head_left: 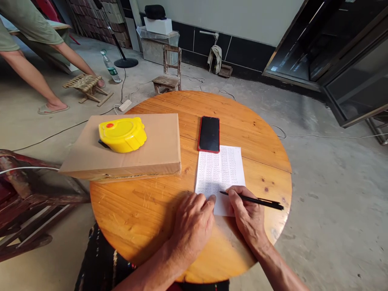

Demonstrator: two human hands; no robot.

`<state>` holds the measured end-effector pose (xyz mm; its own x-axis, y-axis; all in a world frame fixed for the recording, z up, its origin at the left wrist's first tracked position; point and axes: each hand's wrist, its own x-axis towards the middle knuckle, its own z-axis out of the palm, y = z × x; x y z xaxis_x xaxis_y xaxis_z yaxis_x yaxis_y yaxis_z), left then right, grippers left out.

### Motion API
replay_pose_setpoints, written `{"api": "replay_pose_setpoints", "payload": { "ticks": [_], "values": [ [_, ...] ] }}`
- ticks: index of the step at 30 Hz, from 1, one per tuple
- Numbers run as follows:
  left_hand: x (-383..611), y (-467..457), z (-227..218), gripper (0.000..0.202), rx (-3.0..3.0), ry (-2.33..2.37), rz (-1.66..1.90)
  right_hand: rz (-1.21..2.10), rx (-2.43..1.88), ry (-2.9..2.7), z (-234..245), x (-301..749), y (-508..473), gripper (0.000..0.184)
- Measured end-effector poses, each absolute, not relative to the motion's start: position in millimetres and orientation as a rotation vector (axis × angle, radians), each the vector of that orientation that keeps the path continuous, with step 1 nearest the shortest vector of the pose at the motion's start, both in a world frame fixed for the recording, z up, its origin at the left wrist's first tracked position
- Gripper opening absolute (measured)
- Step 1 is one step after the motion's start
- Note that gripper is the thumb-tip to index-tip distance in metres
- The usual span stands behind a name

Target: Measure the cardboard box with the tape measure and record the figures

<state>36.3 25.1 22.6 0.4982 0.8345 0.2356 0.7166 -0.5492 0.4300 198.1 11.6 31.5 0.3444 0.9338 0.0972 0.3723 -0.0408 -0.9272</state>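
A black pen [257, 200] is gripped in my right hand [247, 210], its tip touching the written lines near the lower part of a white sheet of paper [226, 202]. Rows of small handwriting cover most of the sheet. My left hand [195, 218] rests with curled fingers on the paper's lower left corner, and I see nothing held in it. Just beyond the sheet, overlapping its top edge, lies a phone [209, 134] with a dark screen and red case. Everything sits on a round wooden table [145, 218].
On the table's left, a cardboard box [157, 141] carries a yellow tape measure [123, 134]. A small wooden chair [168, 76] stands beyond the table. At the upper left are a person's legs [33, 72], a folding stool [87, 87] and a water bottle [110, 66]. Cables cross the floor.
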Motion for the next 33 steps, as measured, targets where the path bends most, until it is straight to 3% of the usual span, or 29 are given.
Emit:
{"api": "replay_pose_setpoints", "payload": {
  "ticks": [33],
  "values": [
    [36.4,25.7,25.8,0.028,2.45,1.308,0.584,0.577,-1.669,-1.385,34.1,194.6,14.4,0.021]
  ]
}}
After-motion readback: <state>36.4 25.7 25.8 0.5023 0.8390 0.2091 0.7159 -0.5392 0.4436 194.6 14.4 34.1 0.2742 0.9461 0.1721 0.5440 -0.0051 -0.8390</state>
